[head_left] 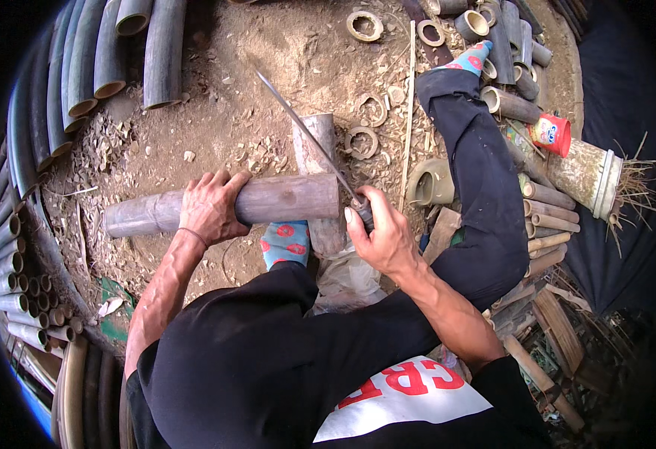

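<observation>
My left hand [209, 205] grips a grey bamboo pole [283, 200] that lies crosswise over an upright bamboo stump [316, 138]. My right hand [379, 233] is closed on the handle of a long thin blade [301, 123]. The blade slants up and to the left, past the pole's right end. My foot in a blue patterned sock [286, 243] rests just under the pole. My other leg [477, 172] in dark trousers stretches away to the upper right.
Long bamboo poles [81, 67] are stacked at the upper left and down the left edge. Cut bamboo rings [364, 25] and shavings litter the dirt floor. Short bamboo tubes [548, 213], a red can [552, 133] and a thick bamboo section [586, 173] lie on the right.
</observation>
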`<move>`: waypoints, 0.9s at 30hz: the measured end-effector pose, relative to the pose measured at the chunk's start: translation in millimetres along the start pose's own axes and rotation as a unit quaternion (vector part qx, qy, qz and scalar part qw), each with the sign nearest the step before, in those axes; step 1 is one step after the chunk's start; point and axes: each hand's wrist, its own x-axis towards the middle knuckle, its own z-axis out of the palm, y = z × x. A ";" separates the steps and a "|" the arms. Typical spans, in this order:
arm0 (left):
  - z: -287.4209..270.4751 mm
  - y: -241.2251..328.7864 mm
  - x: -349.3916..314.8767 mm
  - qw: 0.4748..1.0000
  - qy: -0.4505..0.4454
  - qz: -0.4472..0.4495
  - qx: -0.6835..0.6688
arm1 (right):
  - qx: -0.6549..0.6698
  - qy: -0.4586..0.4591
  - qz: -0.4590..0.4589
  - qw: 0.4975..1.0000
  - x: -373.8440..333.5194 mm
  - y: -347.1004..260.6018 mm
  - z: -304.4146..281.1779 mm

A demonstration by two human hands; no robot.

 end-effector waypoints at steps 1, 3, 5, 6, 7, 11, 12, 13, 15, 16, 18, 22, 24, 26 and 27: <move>0.6 0.1 -0.2 1.000 0.017 0.002 -0.015 | 0.003 0.036 -0.058 0.998 3.6 -6.9 -1.1; 5.4 0.0 2.3 1.000 0.014 0.003 -0.025 | -0.010 0.067 -0.103 0.992 0.7 -3.6 1.8; 3.2 0.5 0.6 1.000 0.013 0.000 -0.024 | -0.055 0.030 -0.074 0.995 -5.8 14.0 9.7; 3.6 1.2 2.9 1.000 0.015 0.004 -0.024 | -0.133 -0.063 0.024 0.989 -6.7 27.3 14.4; 4.2 2.1 5.0 1.000 0.018 0.008 -0.024 | -0.112 -0.084 0.058 0.988 -10.4 39.6 12.8; 8.3 -0.3 -3.8 0.999 0.047 0.005 -0.006 | 0.001 -0.024 0.031 0.999 5.2 5.5 3.8; 13.0 1.4 -5.4 0.998 0.063 0.004 -0.001 | 0.008 0.005 -0.009 1.000 3.7 2.9 5.6; 18.1 2.4 -7.3 0.997 0.080 0.003 0.004 | 0.014 0.035 -0.049 0.998 2.0 1.2 7.7; 20.6 6.0 -11.8 0.993 0.116 0.008 0.011 | -0.009 0.044 -0.075 0.996 -2.5 7.5 8.2; 19.7 7.2 -12.4 0.991 0.136 0.009 0.015 | -0.076 -0.018 -0.011 0.997 -5.1 20.9 14.5; 21.9 5.1 -9.1 0.991 0.132 0.003 0.013 | -0.052 -0.117 0.111 0.986 5.4 27.4 9.3; 27.5 6.8 -17.1 0.986 0.166 0.004 0.026 | 0.009 -0.004 0.019 1.000 4.3 2.3 3.8; 31.5 8.0 -17.9 0.981 0.188 0.006 0.035 | 0.019 0.078 -0.083 0.993 6.2 -3.6 3.5; 39.1 8.5 -18.9 0.978 0.204 0.011 0.044 | -0.057 0.027 -0.037 0.997 -4.8 21.4 14.9; 39.2 9.1 -18.3 0.975 0.214 0.014 0.049 | -0.092 -0.046 0.039 0.994 -2.2 34.5 14.7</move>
